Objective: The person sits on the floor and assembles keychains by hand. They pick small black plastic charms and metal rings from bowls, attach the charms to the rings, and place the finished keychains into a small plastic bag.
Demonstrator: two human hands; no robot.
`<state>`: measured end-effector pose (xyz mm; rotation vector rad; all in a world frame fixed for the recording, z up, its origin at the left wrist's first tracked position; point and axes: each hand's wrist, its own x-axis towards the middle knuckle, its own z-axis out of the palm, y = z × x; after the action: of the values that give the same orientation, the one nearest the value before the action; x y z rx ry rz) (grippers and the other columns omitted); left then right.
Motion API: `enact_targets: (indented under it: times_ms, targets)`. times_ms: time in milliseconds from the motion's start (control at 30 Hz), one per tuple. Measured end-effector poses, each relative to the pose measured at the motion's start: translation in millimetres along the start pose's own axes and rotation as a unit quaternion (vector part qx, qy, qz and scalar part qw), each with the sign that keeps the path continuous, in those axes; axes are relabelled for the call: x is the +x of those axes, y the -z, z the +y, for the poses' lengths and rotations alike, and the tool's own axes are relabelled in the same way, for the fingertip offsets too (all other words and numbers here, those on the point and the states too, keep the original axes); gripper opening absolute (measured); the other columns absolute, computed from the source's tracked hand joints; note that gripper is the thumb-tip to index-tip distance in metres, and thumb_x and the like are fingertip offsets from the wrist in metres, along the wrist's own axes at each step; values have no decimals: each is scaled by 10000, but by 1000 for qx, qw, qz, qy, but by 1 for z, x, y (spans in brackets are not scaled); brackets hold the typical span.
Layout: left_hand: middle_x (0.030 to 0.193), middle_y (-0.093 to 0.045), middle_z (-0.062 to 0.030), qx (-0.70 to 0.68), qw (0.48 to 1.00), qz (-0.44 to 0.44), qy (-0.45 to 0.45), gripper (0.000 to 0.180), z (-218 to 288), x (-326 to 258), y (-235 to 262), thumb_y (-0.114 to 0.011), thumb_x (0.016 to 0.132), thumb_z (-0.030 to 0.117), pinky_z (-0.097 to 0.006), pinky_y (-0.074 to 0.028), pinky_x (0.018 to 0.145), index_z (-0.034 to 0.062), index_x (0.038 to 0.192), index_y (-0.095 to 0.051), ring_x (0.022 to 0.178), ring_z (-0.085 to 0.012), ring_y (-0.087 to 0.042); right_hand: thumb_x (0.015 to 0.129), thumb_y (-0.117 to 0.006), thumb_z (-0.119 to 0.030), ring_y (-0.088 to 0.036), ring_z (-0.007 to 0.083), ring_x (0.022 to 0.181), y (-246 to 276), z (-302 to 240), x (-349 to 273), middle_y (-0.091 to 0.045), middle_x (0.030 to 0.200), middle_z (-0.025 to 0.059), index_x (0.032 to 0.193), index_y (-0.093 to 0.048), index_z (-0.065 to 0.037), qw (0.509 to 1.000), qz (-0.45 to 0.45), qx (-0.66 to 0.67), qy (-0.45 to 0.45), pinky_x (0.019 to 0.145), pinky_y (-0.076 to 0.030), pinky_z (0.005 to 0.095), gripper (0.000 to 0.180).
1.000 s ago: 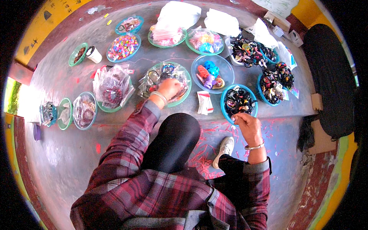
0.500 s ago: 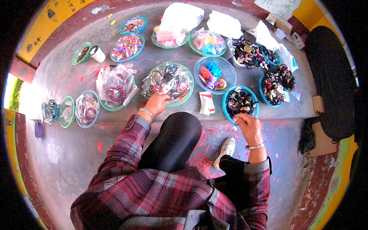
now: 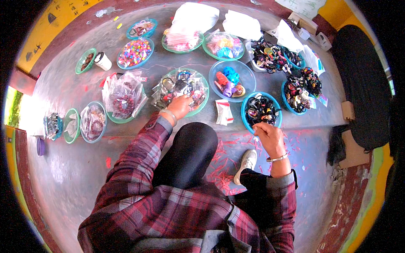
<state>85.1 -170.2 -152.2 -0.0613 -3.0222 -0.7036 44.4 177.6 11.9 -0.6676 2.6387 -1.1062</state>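
Since the earlier frame the left hand (image 3: 180, 106) has drawn back from the middle of the green bowl (image 3: 201, 107) to its near edge, fingers spread loosely over the bagged trinkets there; whether it has hold of one I cannot tell. Right of that bowl, past a small red-and-white packet (image 3: 223, 113) on the floor, the right hand (image 3: 266, 135) is curled closed at the near rim of a blue bowl (image 3: 245, 121) of dark hair ties, pinching something too small to tell. Behind the green bowl sits a blue bowl of bright clips (image 3: 245, 72); left of it, a bowl heaped with clear bags (image 3: 122, 99); beyond, white sacks (image 3: 195, 17).
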Motion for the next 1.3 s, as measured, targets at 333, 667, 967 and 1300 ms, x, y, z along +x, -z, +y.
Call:
enact_targets:
  times_ms: [333,667,967,1300]
  targets:
    - [983,-555,-147,-70,994,88,7,386,-12,-13,10,-634,623,131,-364,-397,855,56,994,-560,975,-308,-500,789,-563,-99,-609,145,614,1,2,-1,-628,673,102,857,-636,-15,1000,-2,-8,1,567,-462,262,131]
    - [798,-622,-84,-332,921,18,204,218,-25,-13,3,-610,699,46,-283,-488,607,27,916,-599,664,-177,-599,787,-561,-148,-628,209,614,-1,3,-1,-625,655,115,855,-640,-31,1000,-3,-15,8,567,-473,294,157]
    - [727,-622,-66,-426,868,85,240,98,-21,-10,4,-635,715,44,-250,-479,548,19,809,-643,628,-121,-586,792,-561,-149,-625,209,606,-1,4,-1,-623,651,118,856,-637,-27,1000,-9,-8,8,559,-470,297,157]
    - [807,-626,-112,-203,969,88,111,163,-19,-6,-8,-604,684,117,-334,-464,697,49,822,-657,779,-256,-598,791,-547,-136,-627,221,607,-1,4,0,-620,652,118,840,-635,-33,1000,-14,-9,11,559,-471,305,144]
